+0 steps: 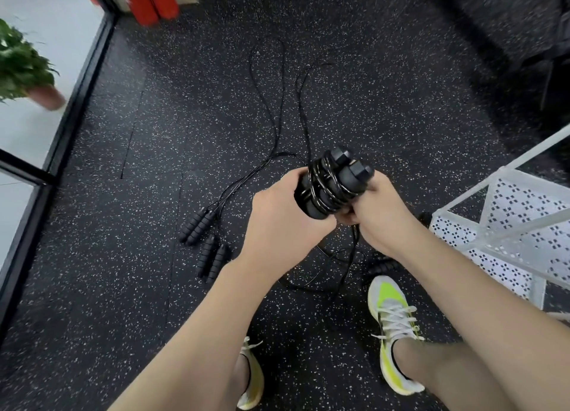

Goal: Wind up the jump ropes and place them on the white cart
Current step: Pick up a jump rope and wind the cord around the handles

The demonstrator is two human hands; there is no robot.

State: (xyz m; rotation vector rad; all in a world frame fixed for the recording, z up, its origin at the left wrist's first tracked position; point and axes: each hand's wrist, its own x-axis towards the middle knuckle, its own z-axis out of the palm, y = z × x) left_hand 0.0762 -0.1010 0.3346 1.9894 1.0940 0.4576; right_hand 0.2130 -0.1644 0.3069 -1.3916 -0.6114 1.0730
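The black speckled floor (123,287) carries two pairs of rope handles (205,242) at nine o'clock, loose cords (271,114) trailing toward twelve, the white cart (509,225) at three.

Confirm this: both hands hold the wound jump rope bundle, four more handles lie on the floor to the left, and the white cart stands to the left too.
Not quite. The head view shows the white cart on the right. The rest holds: the left hand and right hand grip the wound bundle, and four handles lie on the floor to the left.
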